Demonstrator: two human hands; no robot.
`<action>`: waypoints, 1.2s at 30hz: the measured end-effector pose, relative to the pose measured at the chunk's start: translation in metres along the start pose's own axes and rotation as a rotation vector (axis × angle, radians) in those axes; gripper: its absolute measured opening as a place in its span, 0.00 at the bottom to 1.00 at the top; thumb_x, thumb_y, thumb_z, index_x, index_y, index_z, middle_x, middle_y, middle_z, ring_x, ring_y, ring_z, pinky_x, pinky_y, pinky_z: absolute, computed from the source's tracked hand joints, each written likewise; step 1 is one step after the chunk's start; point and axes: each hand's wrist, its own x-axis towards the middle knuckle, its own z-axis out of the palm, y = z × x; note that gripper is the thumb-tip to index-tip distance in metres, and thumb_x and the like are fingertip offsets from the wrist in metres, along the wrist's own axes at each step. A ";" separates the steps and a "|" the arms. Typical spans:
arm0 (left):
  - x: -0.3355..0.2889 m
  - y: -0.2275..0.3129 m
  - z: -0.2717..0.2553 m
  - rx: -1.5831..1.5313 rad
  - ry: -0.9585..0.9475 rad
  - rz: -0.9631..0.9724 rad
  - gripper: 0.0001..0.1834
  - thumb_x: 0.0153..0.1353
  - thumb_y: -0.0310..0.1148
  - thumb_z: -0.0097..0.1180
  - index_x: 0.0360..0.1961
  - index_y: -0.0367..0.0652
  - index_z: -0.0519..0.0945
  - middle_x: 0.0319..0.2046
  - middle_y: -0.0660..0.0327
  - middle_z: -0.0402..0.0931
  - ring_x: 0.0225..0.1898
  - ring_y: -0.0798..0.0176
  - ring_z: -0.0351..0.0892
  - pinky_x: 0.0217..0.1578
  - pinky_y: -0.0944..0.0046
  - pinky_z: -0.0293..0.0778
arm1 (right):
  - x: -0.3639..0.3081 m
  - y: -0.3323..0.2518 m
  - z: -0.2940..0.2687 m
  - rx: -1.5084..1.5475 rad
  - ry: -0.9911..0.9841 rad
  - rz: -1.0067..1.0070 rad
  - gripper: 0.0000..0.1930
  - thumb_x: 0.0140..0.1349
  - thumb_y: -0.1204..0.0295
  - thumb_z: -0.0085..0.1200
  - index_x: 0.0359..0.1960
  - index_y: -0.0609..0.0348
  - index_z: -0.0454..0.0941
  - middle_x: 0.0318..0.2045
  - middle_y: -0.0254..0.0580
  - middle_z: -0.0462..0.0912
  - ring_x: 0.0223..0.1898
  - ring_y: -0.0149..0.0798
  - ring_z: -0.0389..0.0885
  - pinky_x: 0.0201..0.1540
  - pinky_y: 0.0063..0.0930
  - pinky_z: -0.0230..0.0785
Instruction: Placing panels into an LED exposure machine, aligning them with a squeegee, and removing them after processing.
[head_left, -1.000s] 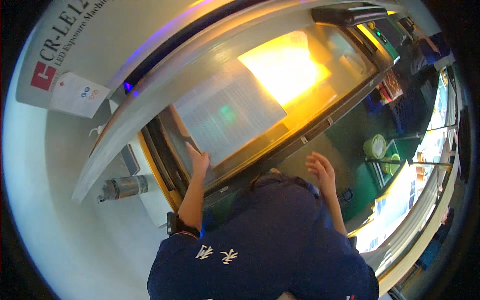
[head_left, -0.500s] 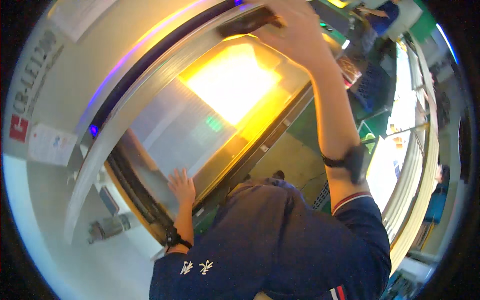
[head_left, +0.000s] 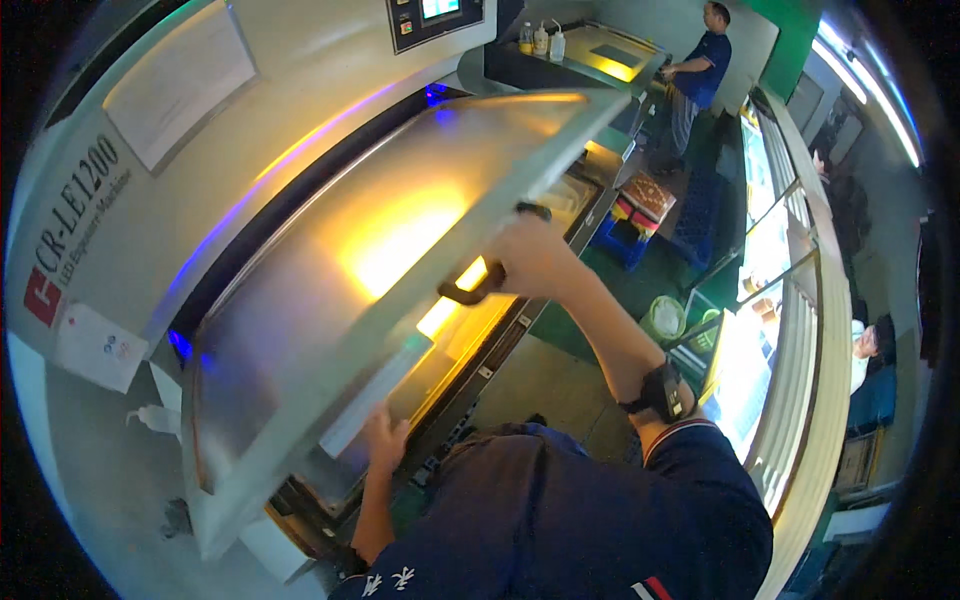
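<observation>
A large pale-framed lid (head_left: 400,325) of an exposure machine hangs tilted over its lit bed. My right hand (head_left: 530,258) is closed around the dark handle (head_left: 466,292) on the lid's near edge. Yellow light glows through the lid's cloudy sheet (head_left: 300,250). Below that edge, at the near side of the bed (head_left: 460,360), is my left hand (head_left: 385,440). Its thumb stands apart from the fingers and nothing shows in its grasp; the lid's edge partly hides the fingertips. A light strip of the bed's surface lies beside it.
The machine's white body (head_left: 200,190) rises behind the lid, with a control screen (head_left: 440,8) above. A patterned stool (head_left: 648,197) and a green bin (head_left: 664,318) stand to the right. Farther back, another person (head_left: 705,65) stands at a second machine. Lit shelving (head_left: 760,340) lines the right side.
The lid has come down from its raised position toward me, with my right hand on its handle. My left hand, which lay spread on the bed, is now at the bed's near edge.
</observation>
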 end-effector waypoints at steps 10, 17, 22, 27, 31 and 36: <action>0.078 0.089 -0.002 -0.099 -0.342 0.364 0.34 0.69 0.56 0.40 0.71 0.53 0.58 0.71 0.55 0.55 0.73 0.49 0.47 0.71 0.46 0.42 | -0.153 0.022 0.242 -0.289 -0.903 0.057 0.18 0.48 0.50 0.65 0.32 0.50 0.85 0.31 0.44 0.85 0.38 0.48 0.84 0.42 0.41 0.75; 0.046 -0.035 -0.027 0.440 0.235 -0.329 0.35 0.68 0.61 0.34 0.73 0.64 0.53 0.76 0.66 0.37 0.74 0.36 0.32 0.64 0.22 0.31 | -0.160 0.025 0.260 -0.253 -1.101 0.123 0.21 0.49 0.48 0.64 0.37 0.48 0.85 0.36 0.43 0.85 0.46 0.48 0.82 0.49 0.40 0.72; 0.054 -0.045 -0.015 0.491 0.296 -0.312 0.34 0.67 0.60 0.36 0.73 0.65 0.54 0.75 0.66 0.39 0.74 0.37 0.33 0.64 0.21 0.33 | -0.162 0.017 0.265 -0.284 -1.105 0.174 0.19 0.49 0.51 0.64 0.37 0.49 0.85 0.36 0.43 0.85 0.46 0.48 0.81 0.52 0.40 0.70; 0.061 -0.042 -0.018 0.554 0.310 -0.279 0.34 0.67 0.58 0.40 0.72 0.66 0.55 0.75 0.67 0.41 0.74 0.37 0.34 0.64 0.21 0.33 | -0.192 0.028 0.251 0.623 -0.203 0.416 0.09 0.58 0.64 0.59 0.34 0.55 0.82 0.36 0.42 0.82 0.42 0.46 0.80 0.49 0.37 0.70; 0.074 -0.032 -0.023 0.543 0.305 -0.282 0.35 0.66 0.57 0.42 0.72 0.66 0.55 0.75 0.68 0.40 0.74 0.36 0.34 0.64 0.21 0.34 | -0.250 0.076 0.252 0.731 -0.277 0.976 0.12 0.60 0.65 0.57 0.38 0.60 0.82 0.40 0.42 0.84 0.43 0.42 0.82 0.46 0.36 0.72; 0.094 -0.030 0.001 0.495 0.194 -0.464 0.44 0.61 0.63 0.47 0.74 0.65 0.48 0.76 0.63 0.31 0.73 0.33 0.27 0.62 0.19 0.31 | -0.280 0.143 0.286 0.742 -0.555 0.928 0.17 0.60 0.63 0.57 0.47 0.60 0.80 0.46 0.48 0.83 0.47 0.46 0.82 0.49 0.38 0.73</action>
